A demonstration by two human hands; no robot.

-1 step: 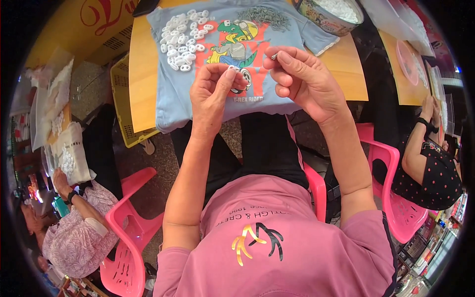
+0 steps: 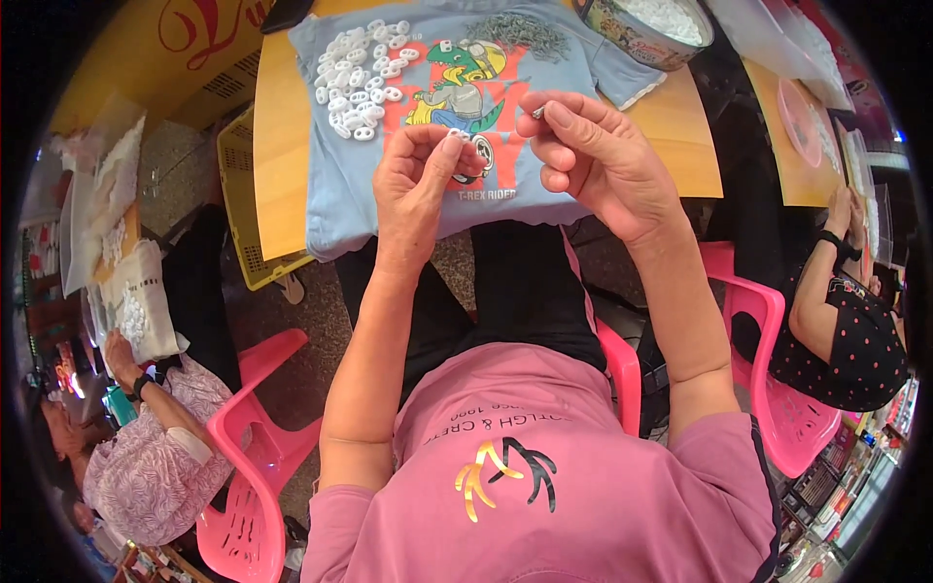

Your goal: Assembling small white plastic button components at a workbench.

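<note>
Head view is showing the left hand [image 2: 420,185] pinching a small white plastic piece [image 2: 457,136] while the right hand [image 2: 598,160] is pinching a thin metal pin [image 2: 537,113] beside it, above the blue shirt [image 2: 350,194] on the tabletop [image 2: 277,165]. Joining them seems to need careful alignment. Far off, a tin bowl [image 2: 622,34] is holding white pieces.

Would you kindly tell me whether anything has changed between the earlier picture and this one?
Nothing has visibly changed. The left hand and right hand are raised over the light blue T-shirt as before, the right fingers pinching a small metal piece. The heap of white plastic pieces lies where it did.
</note>
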